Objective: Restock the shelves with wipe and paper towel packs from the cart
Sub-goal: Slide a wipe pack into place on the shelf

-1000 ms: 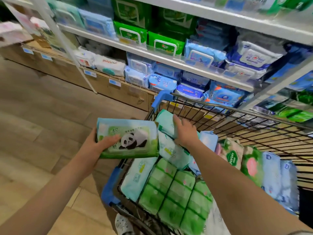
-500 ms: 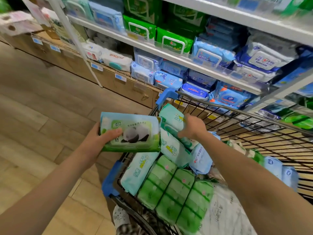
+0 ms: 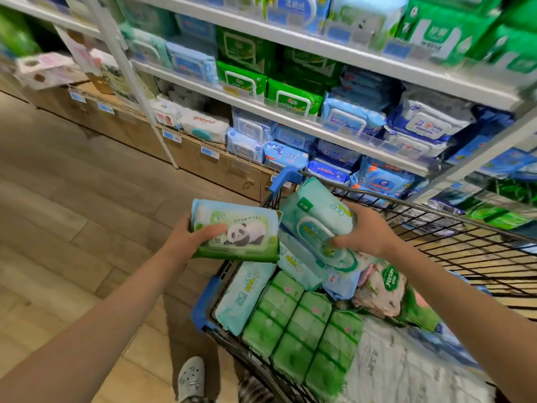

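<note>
A flat green-and-blue plastic wipe pack with a panda print (image 3: 236, 231) sits clasped in the left hand (image 3: 189, 238), thumb on top, beside the black wire cart (image 3: 453, 237). Just right of it, the right hand (image 3: 364, 232) grips a pale mint soft wipe pack (image 3: 315, 219) over the cart's load, below the white metal shelves (image 3: 290, 119).

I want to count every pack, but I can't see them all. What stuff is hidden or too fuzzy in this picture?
Head view:
- Cart: right end cut off by the frame edge.
- Lower packs: buried under the green packs.
- Top shelf packs: blurred, labels unreadable.
- Mint pack: partly covered by the right hand.
</note>
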